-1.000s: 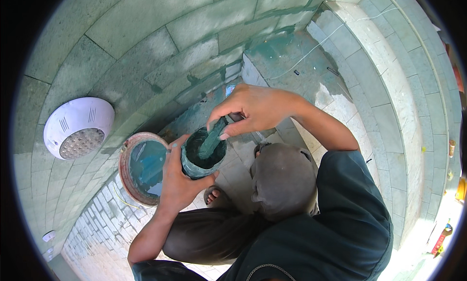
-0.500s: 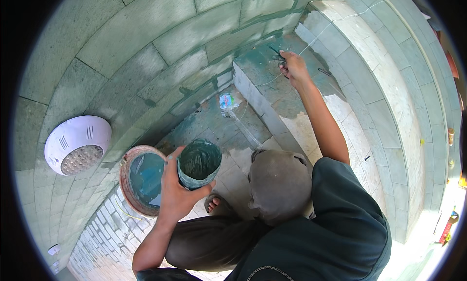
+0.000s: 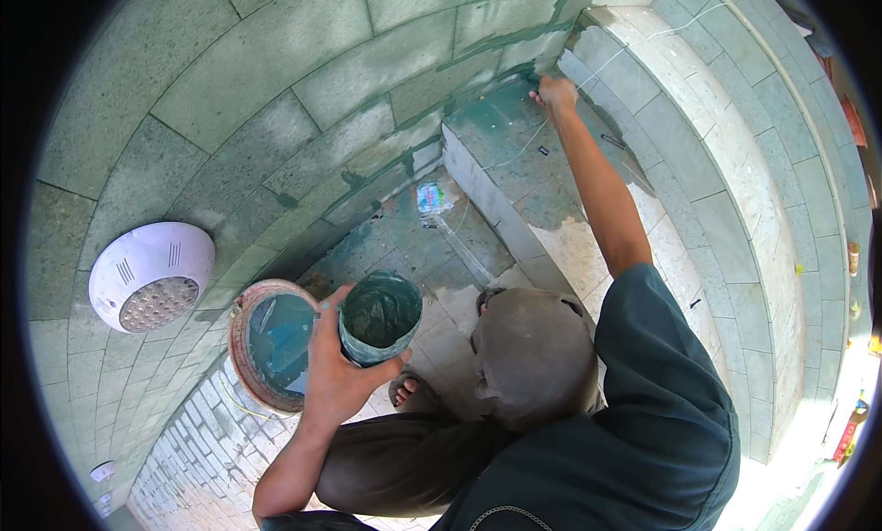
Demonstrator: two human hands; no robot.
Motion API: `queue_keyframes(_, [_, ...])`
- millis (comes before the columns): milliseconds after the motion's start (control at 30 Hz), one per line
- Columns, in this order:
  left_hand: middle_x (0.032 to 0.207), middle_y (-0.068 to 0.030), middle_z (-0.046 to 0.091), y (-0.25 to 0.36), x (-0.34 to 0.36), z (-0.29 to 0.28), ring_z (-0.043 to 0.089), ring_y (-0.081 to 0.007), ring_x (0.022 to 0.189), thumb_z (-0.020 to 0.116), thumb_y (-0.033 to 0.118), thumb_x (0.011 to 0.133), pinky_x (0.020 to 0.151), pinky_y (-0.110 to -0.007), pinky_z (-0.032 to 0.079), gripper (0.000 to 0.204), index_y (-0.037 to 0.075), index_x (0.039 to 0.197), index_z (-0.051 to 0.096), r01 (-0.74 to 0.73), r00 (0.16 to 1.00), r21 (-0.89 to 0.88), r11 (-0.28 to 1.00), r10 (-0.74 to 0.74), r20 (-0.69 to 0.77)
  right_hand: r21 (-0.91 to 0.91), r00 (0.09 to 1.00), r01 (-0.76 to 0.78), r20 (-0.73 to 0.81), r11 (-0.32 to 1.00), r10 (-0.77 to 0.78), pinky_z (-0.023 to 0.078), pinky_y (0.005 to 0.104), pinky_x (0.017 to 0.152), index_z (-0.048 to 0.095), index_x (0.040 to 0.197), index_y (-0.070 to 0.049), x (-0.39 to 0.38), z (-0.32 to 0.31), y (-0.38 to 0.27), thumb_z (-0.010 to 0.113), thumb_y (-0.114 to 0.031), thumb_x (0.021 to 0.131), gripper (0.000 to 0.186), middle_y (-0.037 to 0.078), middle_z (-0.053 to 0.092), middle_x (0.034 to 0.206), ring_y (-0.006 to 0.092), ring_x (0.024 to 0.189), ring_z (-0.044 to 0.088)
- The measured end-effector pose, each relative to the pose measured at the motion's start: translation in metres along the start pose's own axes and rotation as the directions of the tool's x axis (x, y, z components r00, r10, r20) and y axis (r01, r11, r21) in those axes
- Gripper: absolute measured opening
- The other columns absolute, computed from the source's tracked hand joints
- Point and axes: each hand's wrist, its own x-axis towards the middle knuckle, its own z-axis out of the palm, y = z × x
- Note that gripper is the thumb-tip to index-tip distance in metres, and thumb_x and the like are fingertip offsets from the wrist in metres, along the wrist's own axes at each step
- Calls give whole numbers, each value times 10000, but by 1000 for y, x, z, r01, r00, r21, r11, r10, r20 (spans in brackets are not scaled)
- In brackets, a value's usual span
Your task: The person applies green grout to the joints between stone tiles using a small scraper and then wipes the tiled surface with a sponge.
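Observation:
My left hand (image 3: 344, 370) is wrapped round a cup (image 3: 378, 318), its thumb and fingers on the outer wall. Dark green paste coats the inside of the cup. At the far end of the raised tiled ledge (image 3: 514, 118), my right hand (image 3: 557, 92) is closed, reaching down to the corner where ledge and wall meet. A small dark tool (image 3: 534, 77) shows just past its fingers, mostly hidden by the hand. Green smears cover the ledge around there and the wall joints.
A round tub (image 3: 237, 347) of bluish-green liquid stands beside my left hand. A white round lamp (image 3: 152, 276) juts from the curved tiled wall. A thin white cable (image 3: 611, 61) crosses the ledge. A crumpled printed wrapper (image 3: 432, 198) lies on the lower floor.
My right hand has moved farther away, up to the corner by the wall. A small dark piece now shows on the ledge. My left hand keeps holding the cup in nearly the same place.

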Motion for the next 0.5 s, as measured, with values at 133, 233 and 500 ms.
queue_keyframes(133, [1180, -107, 618, 1, 1, 2, 611, -169, 1090, 850, 43, 676, 965, -321, 475, 810, -13, 1357, 415, -38, 999, -1, 999, 38, 20, 197, 994, -51, 104, 979, 31, 409, 277, 397, 582, 921, 110, 24, -12, 1, 572, -81, 919, 191, 169, 642, 790, 199, 550, 653])
queue_keyframes(233, [1186, -106, 618, -1, 2, 3, 610, -169, 1095, 849, 30, 677, 968, -323, 474, 812, -14, 1360, 411, -38, 999, -43, 998, 39, 26, 378, 971, -129, 236, 917, 39, 368, 259, 404, 573, 906, 79, 35, -28, 8, 588, -80, 923, 160, 139, 626, 757, 179, 561, 641])
queue_keyframes(500, [1193, -106, 618, -2, 5, 2, 609, -169, 1104, 846, 24, 677, 974, -322, 472, 826, -16, 1370, 398, -12, 999, -73, 997, 15, 35, -111, 993, 89, 86, 990, -79, 508, 297, 518, 654, 932, 82, 27, -44, 4, 652, -159, 916, 242, 168, 688, 792, 197, 578, 679])
